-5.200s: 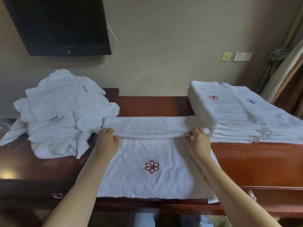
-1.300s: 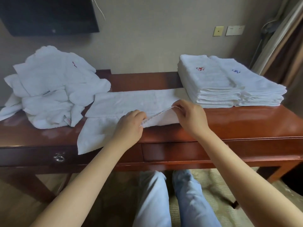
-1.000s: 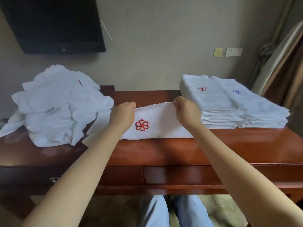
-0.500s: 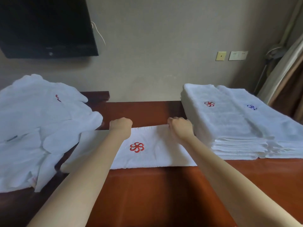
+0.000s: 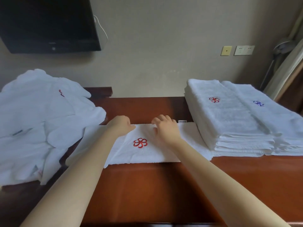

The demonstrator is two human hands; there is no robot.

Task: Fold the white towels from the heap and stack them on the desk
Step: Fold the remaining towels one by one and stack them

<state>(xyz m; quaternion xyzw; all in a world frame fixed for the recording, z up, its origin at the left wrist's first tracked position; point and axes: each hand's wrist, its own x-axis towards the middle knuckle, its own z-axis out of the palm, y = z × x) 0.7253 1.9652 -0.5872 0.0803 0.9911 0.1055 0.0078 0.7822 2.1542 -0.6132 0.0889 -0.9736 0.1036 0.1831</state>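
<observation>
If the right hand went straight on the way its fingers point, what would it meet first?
The right hand would slide off the folded towel onto bare desk, then probably reach the wall.

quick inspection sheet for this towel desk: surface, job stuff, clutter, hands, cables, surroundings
surface: glossy dark red wooden desk, bare in front of the towel.
job's things: towel folded into a strip, red flower logo up, flat mid-desk; unfolded heap on the left; red-logo stack and blue-logo stack side by side on the right.
clutter: nothing seen.
hands: left hand rests at the towel's far edge, fingers hidden; right hand rests on it, fingers relaxed.
cables: white cable hangs beside the wall TV.
surroundings: beige wall, wall plates, curtain far right.
</observation>
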